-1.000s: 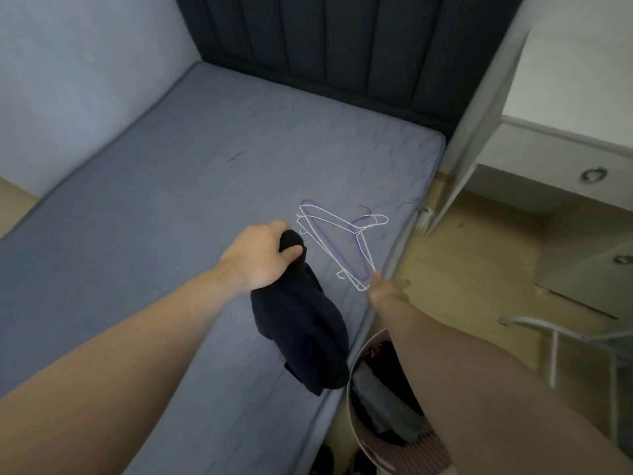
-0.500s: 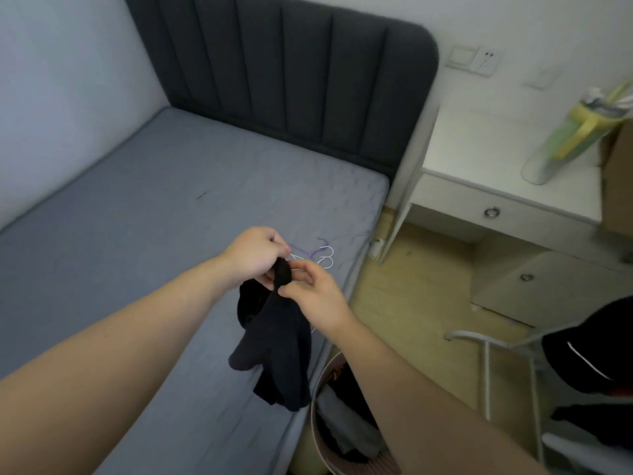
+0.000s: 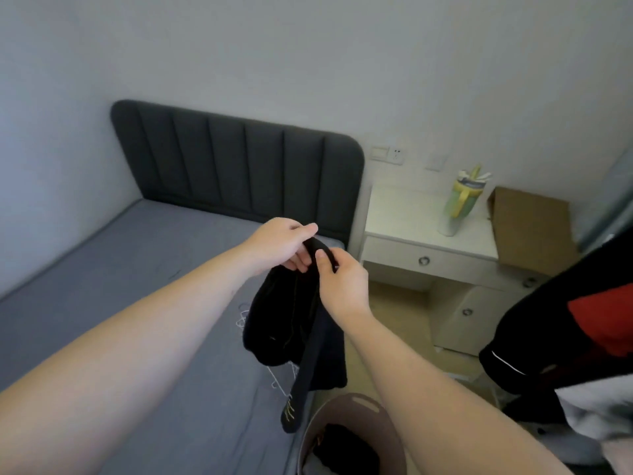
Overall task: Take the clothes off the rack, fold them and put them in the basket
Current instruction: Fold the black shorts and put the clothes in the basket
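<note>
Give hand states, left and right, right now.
Left hand: closed, gripping the black garment at its top.
Right hand: closed, pinching the same garment.

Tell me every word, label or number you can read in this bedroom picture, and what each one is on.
No text here is legible.
Small yellowish print low on the black cloth garment, held by the left hand and right hand: too blurred to read.
Green and yellow plastic bottle on the white bedside table: no readable label.
Brown cardboard box: no text visible.
</note>
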Tool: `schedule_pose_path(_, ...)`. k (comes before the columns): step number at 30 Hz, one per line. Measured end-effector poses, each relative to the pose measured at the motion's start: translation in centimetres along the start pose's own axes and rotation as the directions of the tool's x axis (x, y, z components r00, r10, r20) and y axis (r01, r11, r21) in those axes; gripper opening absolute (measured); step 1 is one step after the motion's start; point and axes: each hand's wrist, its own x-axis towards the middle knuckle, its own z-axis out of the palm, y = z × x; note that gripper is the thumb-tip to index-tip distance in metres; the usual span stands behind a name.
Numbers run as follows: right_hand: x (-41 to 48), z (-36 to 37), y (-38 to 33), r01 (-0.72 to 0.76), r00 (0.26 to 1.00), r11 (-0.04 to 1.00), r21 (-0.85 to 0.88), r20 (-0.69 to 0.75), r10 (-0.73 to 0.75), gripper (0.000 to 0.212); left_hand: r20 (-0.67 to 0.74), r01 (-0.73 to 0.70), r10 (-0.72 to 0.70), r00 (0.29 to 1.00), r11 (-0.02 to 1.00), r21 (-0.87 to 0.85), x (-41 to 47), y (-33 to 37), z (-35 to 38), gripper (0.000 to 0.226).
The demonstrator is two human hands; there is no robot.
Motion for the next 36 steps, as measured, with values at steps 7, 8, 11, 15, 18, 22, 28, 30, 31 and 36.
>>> schedule_pose_path(7,0.9,-5.6,-4.6,0.098,0.982,0.995,-0.012,-0.16,-0.099,0.017,-0.054,-0.095,0.105,0.993,0.982,0.161,-0.8,-1.2,1.3,0.021)
schedule_pose_path(8,1.0,-6.3,-5.2,0.114,0.978,0.993,-0.015,-0.172,-0.115,0.017,-0.029,-0.098,0.109,0.994,0.963,0.253,-0.7,-1.9,1.8,0.025)
schedule_pose_path(11,1.2,-8.6,-6.9,0.154,0.96,0.988,-0.023,-0.232,-0.155,0.026,0.12,-0.162,0.12,0.985,0.878,0.451,-0.6,-3.3,3.8,0.028)
schedule_pose_path(15,0.9,-11.8,-8.5,0.207,0.924,0.978,-0.016,-0.326,-0.201,0.032,0.195,-0.159,0.08,0.977,0.887,0.434,-0.7,-3.9,6.5,0.036)
schedule_pose_path(18,0.6,-14.4,-8.4,0.189,0.898,0.982,-0.018,-0.402,-0.18,0.028,0.299,-0.223,0.043,0.953,0.767,0.601,-0.5,-3.7,6.7,0.033)
schedule_pose_path(22,0.4,-18.5,-6.9,0.165,0.83,0.986,-0.021,-0.536,-0.15,0.024,0.234,-0.22,0.071,0.97,0.672,0.707,-0.1,-1.3,3.9,0.042)
schedule_pose_path(28,-0.9,-22.6,-3.6,0.083,0.76,0.996,0.04,-0.649,-0.037,0.028,-0.043,-0.103,0.138,0.99,0.882,0.461,1.1,2.7,-1.3,0.038)
schedule_pose_path(30,-1.3,-23.2,-2.7,0.057,0.751,0.996,0.073,-0.661,0.005,0.025,-0.099,-0.099,0.144,0.985,0.927,0.362,1.2,3.9,-1.8,0.034)
schedule_pose_path(31,-1.5,-23.3,-2.4,0.039,0.749,0.994,0.097,-0.662,0.035,0.024,-0.13,-0.09,0.135,0.982,0.949,0.301,1.2,4.4,-2.0,0.031)
schedule_pose_path(36,-2.5,-24.2,-1.5,-0.015,0.751,0.99,0.138,-0.652,0.102,0.026,-0.209,-0.15,0.18,0.961,0.977,0.15,0.9,7.0,-2.1,0.021)
